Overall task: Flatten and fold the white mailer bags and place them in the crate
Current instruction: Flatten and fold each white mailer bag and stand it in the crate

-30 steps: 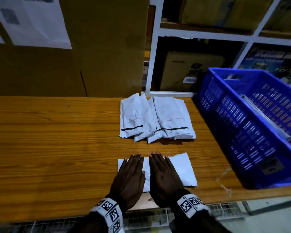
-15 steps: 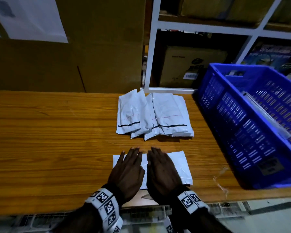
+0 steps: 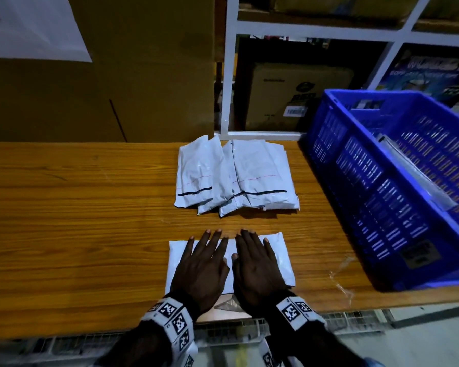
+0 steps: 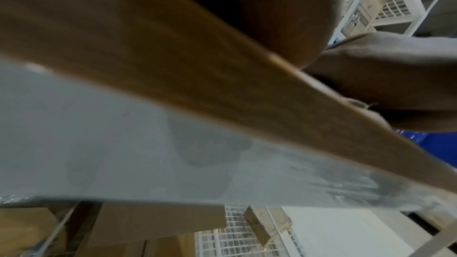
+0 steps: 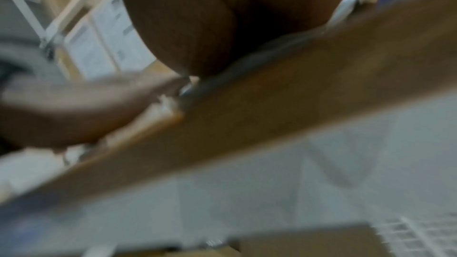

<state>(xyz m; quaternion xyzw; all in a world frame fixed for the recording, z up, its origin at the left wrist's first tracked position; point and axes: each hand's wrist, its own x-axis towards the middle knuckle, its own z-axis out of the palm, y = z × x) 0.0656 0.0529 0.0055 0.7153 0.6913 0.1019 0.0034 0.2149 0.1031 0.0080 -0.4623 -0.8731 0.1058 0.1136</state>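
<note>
From the head view, the left hand [image 3: 200,271] and right hand [image 3: 259,268] lie flat, fingers spread and straight, side by side on one white mailer bag [image 3: 282,256] near the front edge of the wooden table [image 3: 77,234]. Over the last second the palms have stayed planted on it, with only the fingertips creeping toward its far edge, so I judge the flattening is nearly done and the fold comes next. Its near edge sits just beside the table's lip (little room to pull back). The stack of mailer bags [image 3: 236,176] waits farther back, apart from the pressed one, and the blue crate [image 3: 382,181] stands to the right, its wall near but not touching. Bare wood lies open to the left. In the left wrist view the table edge [image 4: 222,77] fills the frame and the palm is dark above it; the fingers are hidden. The right wrist view is blurred, showing only the heel of the hand against the board [image 5: 296,85].
</note>
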